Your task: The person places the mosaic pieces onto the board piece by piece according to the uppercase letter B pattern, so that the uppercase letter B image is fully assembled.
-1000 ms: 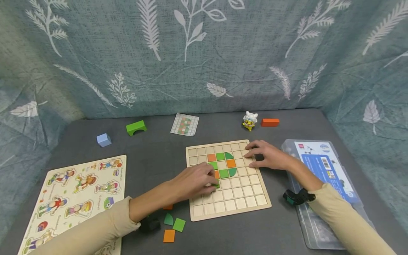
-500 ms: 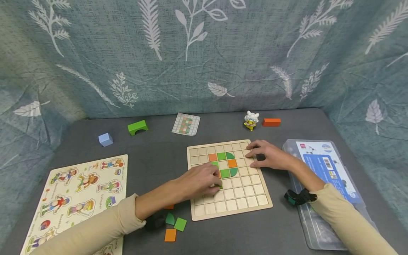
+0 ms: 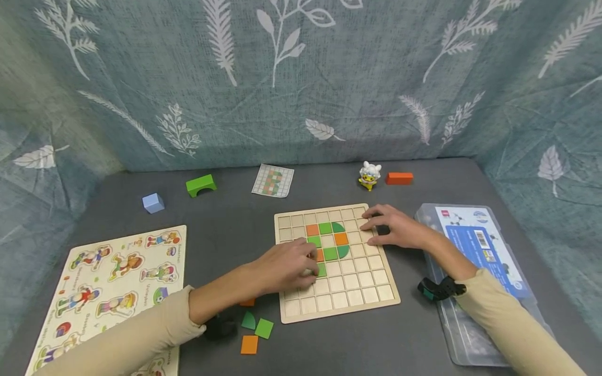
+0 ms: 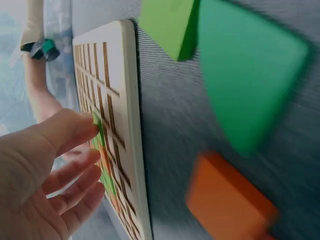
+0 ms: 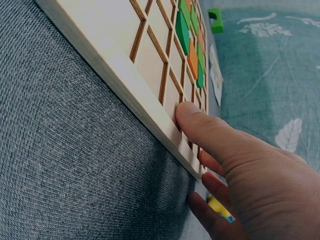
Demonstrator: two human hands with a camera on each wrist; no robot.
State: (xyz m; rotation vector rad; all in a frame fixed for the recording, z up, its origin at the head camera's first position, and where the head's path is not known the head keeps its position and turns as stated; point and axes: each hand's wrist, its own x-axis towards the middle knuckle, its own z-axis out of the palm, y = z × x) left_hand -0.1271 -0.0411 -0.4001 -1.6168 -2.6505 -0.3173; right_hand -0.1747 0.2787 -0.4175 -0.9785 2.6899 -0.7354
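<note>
A wooden grid board (image 3: 339, 301) lies on the dark table, with orange and green square tiles and two dark green quarter-round tiles in its cells. My left hand (image 3: 284, 265) is over the board's left side, beside a light green square tile (image 3: 322, 270) that lies in a cell. In the left wrist view, the left thumb and fingers stand apart, the thumb's tip at that tile. My right hand (image 3: 394, 228) rests at the board's upper right edge. Its thumb (image 5: 190, 112) touches the grid in the right wrist view, and the other fingers are spread at the edge.
Loose tiles lie in front: an orange square (image 3: 249, 344), a green square (image 3: 264, 328) and a quarter-round (image 3: 249, 320). A picture puzzle board (image 3: 110, 282) is left, a plastic case (image 3: 484, 256) right. Behind are a pattern card (image 3: 273, 181), blocks and a figurine (image 3: 369, 175).
My left fingers have drawn back slightly leftward from the light green square tile, which shows more fully in its cell now. The right hand has stayed at the board's edge.
</note>
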